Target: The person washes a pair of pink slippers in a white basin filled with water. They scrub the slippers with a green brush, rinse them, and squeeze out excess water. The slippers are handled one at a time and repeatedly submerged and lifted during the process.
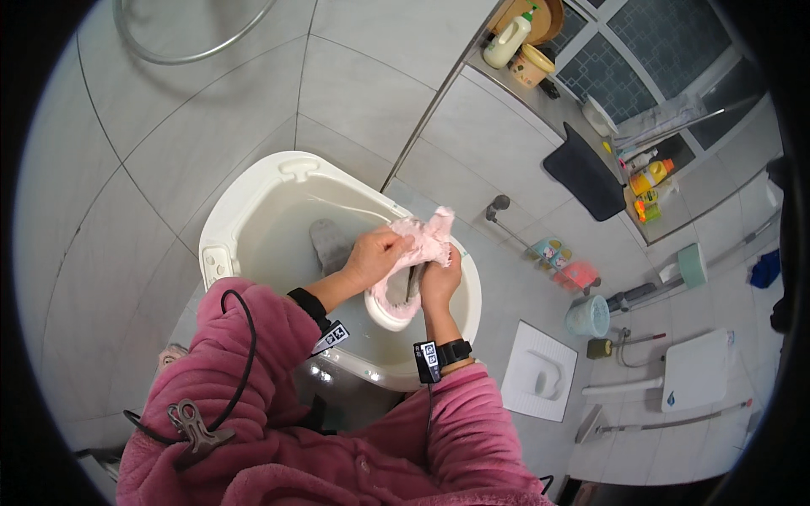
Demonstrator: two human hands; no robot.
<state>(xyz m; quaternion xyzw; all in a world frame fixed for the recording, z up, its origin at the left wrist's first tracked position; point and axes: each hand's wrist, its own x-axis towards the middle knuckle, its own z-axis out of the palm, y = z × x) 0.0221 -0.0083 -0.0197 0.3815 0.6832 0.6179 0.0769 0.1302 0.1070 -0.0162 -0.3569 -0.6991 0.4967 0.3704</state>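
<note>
**Over the basin: slipper wash, slip hazard**

At nine o'clock, left hand (375, 255) grips pink slipper (411, 268); at three, right hand (439, 282) clenches it above white basin (253, 190). Wet grip likely fails; slipper would drop, splashing tiled floor (126, 135).

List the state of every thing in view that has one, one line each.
left hand: closed on the pink slipper's fluffy upper
right hand: gripping the slipper from the other side
pink slipper: held over the basin, white sole outward
white basin: holds water
grey slipper: lying in the basin
squat toilet: uncovered
</note>
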